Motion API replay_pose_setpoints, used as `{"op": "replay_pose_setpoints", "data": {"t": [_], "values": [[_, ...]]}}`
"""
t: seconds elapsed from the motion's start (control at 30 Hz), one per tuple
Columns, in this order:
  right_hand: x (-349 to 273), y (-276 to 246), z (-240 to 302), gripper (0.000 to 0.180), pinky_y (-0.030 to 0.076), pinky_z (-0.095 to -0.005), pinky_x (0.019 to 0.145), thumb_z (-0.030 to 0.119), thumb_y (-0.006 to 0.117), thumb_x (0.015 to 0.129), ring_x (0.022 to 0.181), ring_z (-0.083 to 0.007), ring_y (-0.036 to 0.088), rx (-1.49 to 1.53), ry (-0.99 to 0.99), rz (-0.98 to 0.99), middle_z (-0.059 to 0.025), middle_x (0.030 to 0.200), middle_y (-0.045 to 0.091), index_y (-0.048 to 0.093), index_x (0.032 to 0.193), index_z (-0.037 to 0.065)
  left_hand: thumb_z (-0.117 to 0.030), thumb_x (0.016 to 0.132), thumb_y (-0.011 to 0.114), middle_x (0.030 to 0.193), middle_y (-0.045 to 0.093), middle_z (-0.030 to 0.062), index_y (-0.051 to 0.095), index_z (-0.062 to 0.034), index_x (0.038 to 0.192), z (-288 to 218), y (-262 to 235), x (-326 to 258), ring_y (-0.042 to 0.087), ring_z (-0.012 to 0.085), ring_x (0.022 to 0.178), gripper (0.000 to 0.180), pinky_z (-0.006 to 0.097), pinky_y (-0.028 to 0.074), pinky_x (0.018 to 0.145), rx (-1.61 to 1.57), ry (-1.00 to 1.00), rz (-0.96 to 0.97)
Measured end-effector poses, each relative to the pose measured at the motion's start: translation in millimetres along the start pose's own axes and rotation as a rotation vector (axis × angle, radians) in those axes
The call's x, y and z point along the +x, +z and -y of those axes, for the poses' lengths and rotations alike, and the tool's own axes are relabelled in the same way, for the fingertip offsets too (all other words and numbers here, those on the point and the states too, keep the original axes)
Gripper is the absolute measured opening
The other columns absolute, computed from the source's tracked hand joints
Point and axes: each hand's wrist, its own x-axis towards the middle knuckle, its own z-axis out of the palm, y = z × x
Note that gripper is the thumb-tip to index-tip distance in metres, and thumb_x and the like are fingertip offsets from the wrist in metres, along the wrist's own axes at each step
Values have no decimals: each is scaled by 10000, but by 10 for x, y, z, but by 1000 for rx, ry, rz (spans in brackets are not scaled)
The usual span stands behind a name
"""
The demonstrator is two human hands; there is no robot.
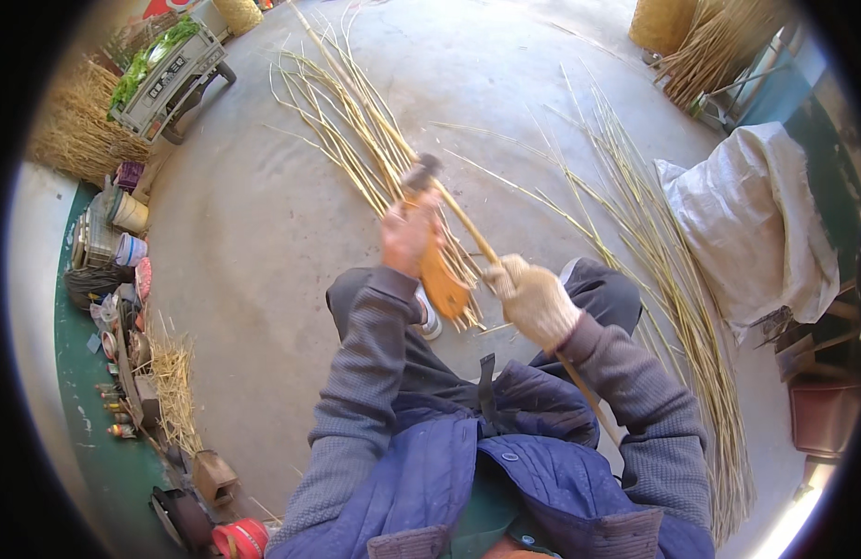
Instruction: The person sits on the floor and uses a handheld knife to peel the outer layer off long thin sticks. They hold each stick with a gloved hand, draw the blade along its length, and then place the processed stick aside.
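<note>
My left hand [408, 233], bare and slightly blurred, is closed round a hand tool with an orange wooden handle [444, 284] and a dark head; its exact kind is unclear. The tool's head lies against or just beside a long thin cane [470, 224]. In a knitted cream glove, my right hand [535, 300] grips that cane, which runs from the far floor back past my right forearm. Beneath my left hand, a bundle of thin pale stems [356, 130] lies on the floor, its near ends by my shoe [430, 321].
On the right a longer spread of thin stems [677, 270] lies beside a white woven sack [752, 224]. Along the left wall stand tubs, a straw heap [174, 387] and a red round thing [241, 538]. A small cargo vehicle [174, 79] with leafy greens stands far left.
</note>
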Motion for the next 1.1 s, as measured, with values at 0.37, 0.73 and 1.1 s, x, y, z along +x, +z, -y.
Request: {"op": "replay_pose_setpoints", "data": {"t": [0.37,0.73,1.1], "values": [[-2344,-384,-897,284,590,-396,610,294,595,1088,639,-243,737,-8,197,168,-83,706,685,702,1198,55,-322,996,773,706,601,5,688,-60,1022,-338,-958,866,564,99,524,276,255,477,463,11,-11,-123],[-22,-99,-161,286,549,-362,589,248,521,1119,623,-204,658,259,109,142,-110,826,654,667,1209,19,-310,1035,735,689,603,7,646,-57,1085,294,233,-411,586,99,502,273,264,499,454,-93,-165,160],[-2379,-308,-1066,145,550,-440,550,233,619,1031,584,-323,692,-356,-39,73,-105,674,652,709,1005,122,-314,1022,748,693,596,-8,692,-59,1033,-195,-930,786,570,83,534,261,237,494,467,16,-37,-72]]}}
